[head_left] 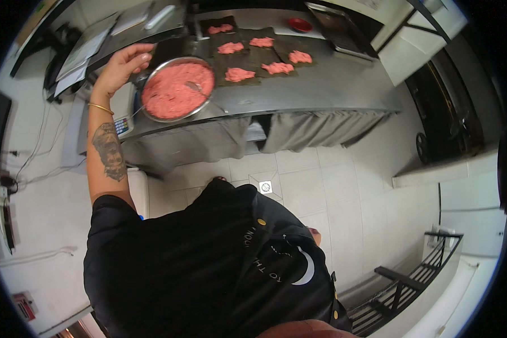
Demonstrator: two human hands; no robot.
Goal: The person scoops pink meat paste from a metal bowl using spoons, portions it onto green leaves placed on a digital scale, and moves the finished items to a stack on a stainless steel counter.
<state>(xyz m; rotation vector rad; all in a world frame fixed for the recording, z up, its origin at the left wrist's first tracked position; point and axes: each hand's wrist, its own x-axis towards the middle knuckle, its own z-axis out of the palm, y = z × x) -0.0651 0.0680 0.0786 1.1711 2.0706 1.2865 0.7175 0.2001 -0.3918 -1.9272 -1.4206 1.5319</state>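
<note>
My left hand point(127, 65) is raised over the left side of the steel counter point(321, 93). Its thumb and fingertips are pinched together at the edge of a dark, flat sheet point(172, 49). Just below that sheet, a round metal bowl point(146, 107) is full of pink minced mixture point(177, 90), with a spoon point(194, 87) partly sunk in it. Farther right lie several dark sheets point(248, 58), each bearing a pink lump point(239, 74). A little skin beside my dark clothing at the right may be my right hand point(316, 235); its fingers cannot be made out.
A kitchen scale point(123, 125) with coloured keys stands left of the bowl. At the counter's back are a red dish point(299, 24) and a dark tray point(341, 31). Grey curtains point(315, 132) hang under the front edge. A black slatted rack point(405, 287) stands at lower right.
</note>
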